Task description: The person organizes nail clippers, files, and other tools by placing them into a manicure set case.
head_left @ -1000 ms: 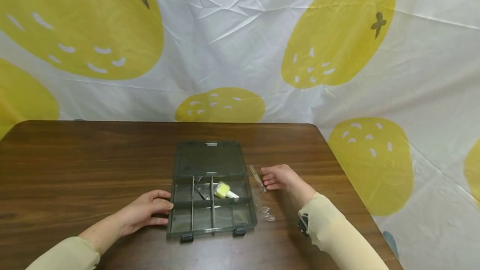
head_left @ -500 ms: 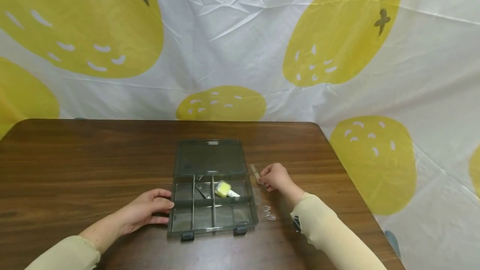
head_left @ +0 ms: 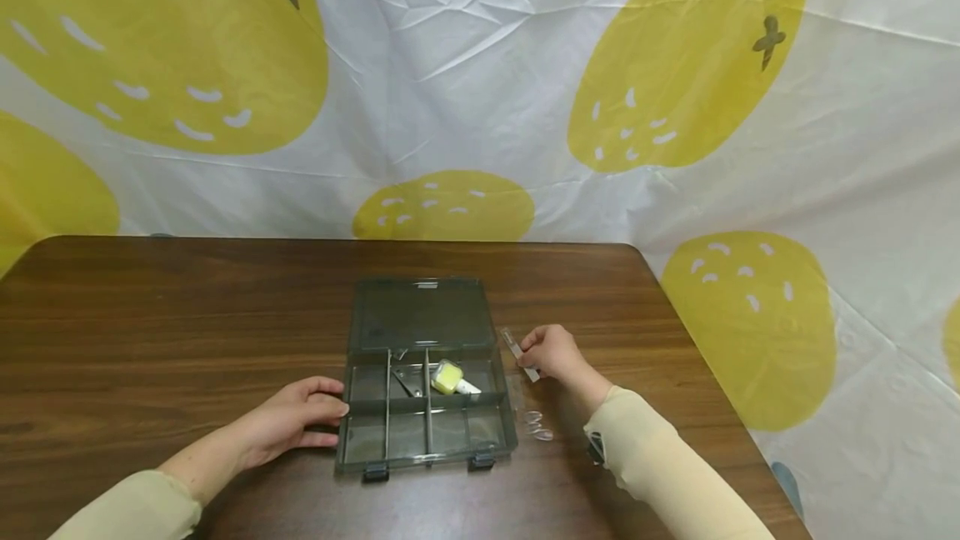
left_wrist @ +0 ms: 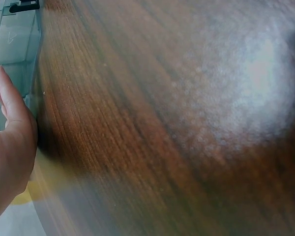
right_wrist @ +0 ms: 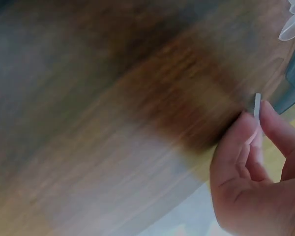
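A thin, flat, pale strip like a nail file is pinched between thumb and fingers of my right hand, just right of the compartment box. In the right wrist view the strip shows edge-on as a narrow white end. My left hand lies with relaxed fingers against the left side of this dark see-through box, whose lid is folded back. A yellow bottle with a white cap, like nail polish, lies in the back right compartment. A small metal tool lies in the back middle one.
Several clear teardrop-shaped pieces lie on the wooden table right of the box, near its front. Two dark latches stick out from the box's front edge. Behind the table hangs a white cloth with yellow fruit prints.
My right hand has moved slightly left and closed its fingertips on the strip, which lay on the table. The strip's lower end now shows below the fingers. My left hand stays put.
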Tool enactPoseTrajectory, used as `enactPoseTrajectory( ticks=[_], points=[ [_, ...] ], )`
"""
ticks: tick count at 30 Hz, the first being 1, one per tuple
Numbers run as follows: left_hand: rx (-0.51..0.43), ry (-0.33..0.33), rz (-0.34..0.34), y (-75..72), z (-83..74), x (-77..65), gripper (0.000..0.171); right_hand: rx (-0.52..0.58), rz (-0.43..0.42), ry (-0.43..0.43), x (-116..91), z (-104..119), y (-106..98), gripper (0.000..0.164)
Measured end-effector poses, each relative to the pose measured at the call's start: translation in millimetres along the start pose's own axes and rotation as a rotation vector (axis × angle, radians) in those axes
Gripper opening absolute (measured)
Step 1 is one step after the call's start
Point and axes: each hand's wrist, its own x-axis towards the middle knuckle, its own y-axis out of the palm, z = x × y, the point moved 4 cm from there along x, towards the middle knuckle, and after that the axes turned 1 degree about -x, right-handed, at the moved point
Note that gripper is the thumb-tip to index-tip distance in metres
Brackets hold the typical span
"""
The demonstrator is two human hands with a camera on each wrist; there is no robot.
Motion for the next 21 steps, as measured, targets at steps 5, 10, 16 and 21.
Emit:
enactPoseTrajectory(
  ticks=[5, 10, 16, 21],
  points=[
    [0.000, 0.002, 0.001, 0.6, -1.3, -0.9, 0.060, 0.110, 0.081, -0.004, 3.0, -5.8, -2.4, 0.017],
    [-0.002, 0.006, -0.003, 0.3, -1.2, -0.6, 0.060, 0.165, 0.178, 0.008, 8.9, -13.4, -7.0, 0.023],
    [-0.003, 0.007, -0.006, -0.1, -0.2, -0.4, 0.060, 0.309, 0.331, 0.022, 10.6, -21.4, -13.7, 0.029],
    [-0.001, 0.003, -0.006, -0.2, -1.0, -1.4, 0.059, 0.414, 0.433, 0.024, 7.2, -21.1, -20.7, 0.024]
  ],
)
